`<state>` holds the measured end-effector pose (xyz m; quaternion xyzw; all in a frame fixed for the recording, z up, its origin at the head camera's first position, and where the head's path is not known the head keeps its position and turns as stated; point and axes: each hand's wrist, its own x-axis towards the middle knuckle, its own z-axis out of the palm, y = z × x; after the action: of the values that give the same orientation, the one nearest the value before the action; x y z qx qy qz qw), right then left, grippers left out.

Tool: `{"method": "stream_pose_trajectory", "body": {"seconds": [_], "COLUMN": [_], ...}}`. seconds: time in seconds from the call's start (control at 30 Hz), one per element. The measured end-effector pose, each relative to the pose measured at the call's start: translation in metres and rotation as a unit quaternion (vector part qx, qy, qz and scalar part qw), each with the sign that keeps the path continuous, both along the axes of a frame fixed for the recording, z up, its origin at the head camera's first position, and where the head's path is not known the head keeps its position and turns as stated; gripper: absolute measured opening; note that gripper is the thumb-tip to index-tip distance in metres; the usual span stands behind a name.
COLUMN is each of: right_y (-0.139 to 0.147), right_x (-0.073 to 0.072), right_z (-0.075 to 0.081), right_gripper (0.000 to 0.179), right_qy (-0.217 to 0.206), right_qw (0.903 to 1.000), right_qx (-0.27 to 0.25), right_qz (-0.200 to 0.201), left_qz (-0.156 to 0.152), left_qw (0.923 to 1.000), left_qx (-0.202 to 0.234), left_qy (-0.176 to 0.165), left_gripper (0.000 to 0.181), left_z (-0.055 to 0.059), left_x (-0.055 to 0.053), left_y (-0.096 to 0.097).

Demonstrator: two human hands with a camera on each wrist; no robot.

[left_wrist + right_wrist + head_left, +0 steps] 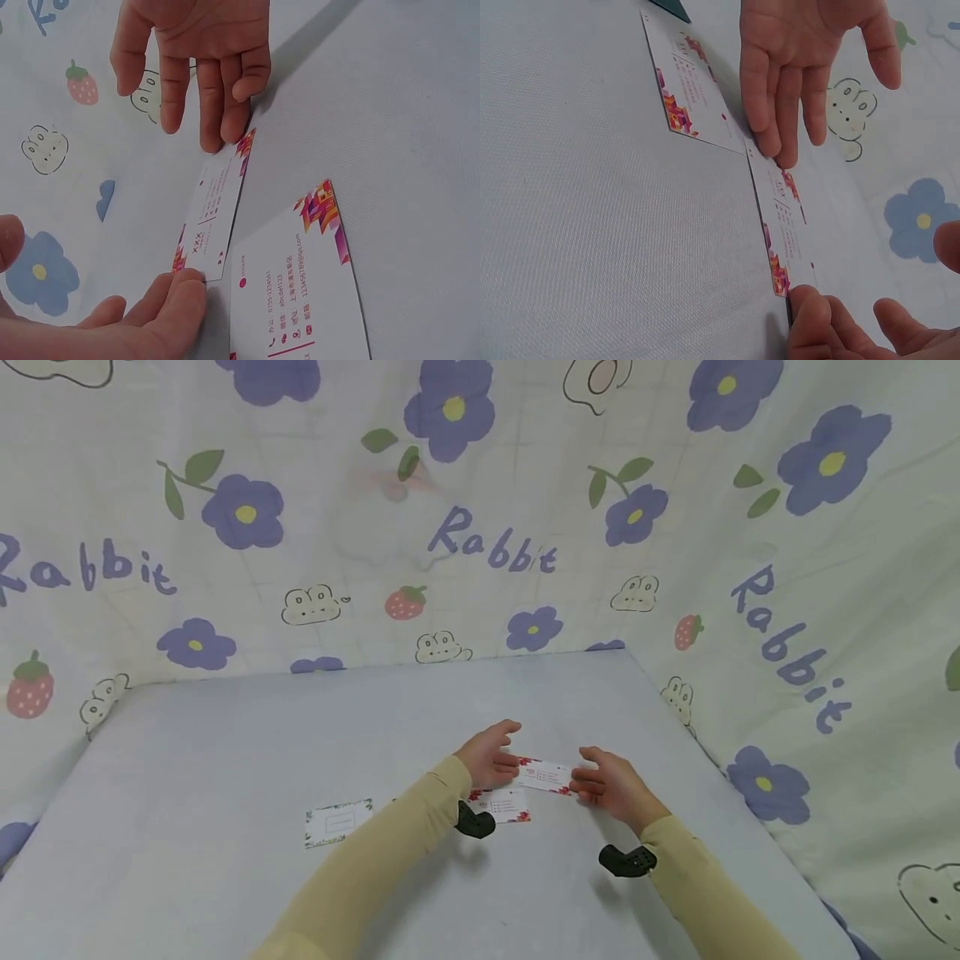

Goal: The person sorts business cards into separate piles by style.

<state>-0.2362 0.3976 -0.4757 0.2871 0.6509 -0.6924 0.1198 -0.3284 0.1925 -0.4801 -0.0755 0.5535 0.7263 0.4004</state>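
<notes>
A white business card [547, 775] with red and orange corner patterns lies on the table between my two hands. My left hand [491, 758] has its fingertips at the card's left end, thumb raised. At the opposite end are the fingertips of my right hand [613, 783], its thumb also lifted away. In the left wrist view both hands hold their fingers fairly straight beside the card's short edges. A second card of the same design [289, 277] lies closer to me, partly covered by my left wrist in the head view. Its corner meets the first card [780, 217] in the right wrist view.
Left of my left forearm lies a white card with a green leaf border [339, 822]. A dark green edge [673, 7] shows at the top of the right wrist view. Flower-printed curtains [345, 560] stand behind and beside the pale table [187, 777].
</notes>
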Motion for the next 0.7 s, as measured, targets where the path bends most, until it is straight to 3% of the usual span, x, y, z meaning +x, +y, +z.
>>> {"method": "stream_pose_trajectory", "body": {"seconds": [0.33,0.53,0.7], "right_y": [-0.001,-0.002,-0.008], "right_x": [0.002,0.005,0.010], "right_z": [-0.003,0.001,0.011], "right_gripper": [0.067,0.068,0.067], "right_qy": [0.005,0.015,0.017], "right_qw": [0.9992,0.9964,0.9967], "right_qx": [-0.033,-0.078,-0.076], "right_qz": [-0.023,-0.031,-0.025], "left_qz": [0.026,0.029,0.016], "left_qw": [0.9993,0.9985,0.9983], "left_qx": [0.026,0.046,0.055], "left_qy": [-0.003,-0.001,0.010], "left_gripper": [0.085,0.084,0.083], "left_z": [-0.003,0.009,0.013], "left_x": [-0.001,0.004,0.010], "left_y": [-0.005,-0.014,-0.027]}}
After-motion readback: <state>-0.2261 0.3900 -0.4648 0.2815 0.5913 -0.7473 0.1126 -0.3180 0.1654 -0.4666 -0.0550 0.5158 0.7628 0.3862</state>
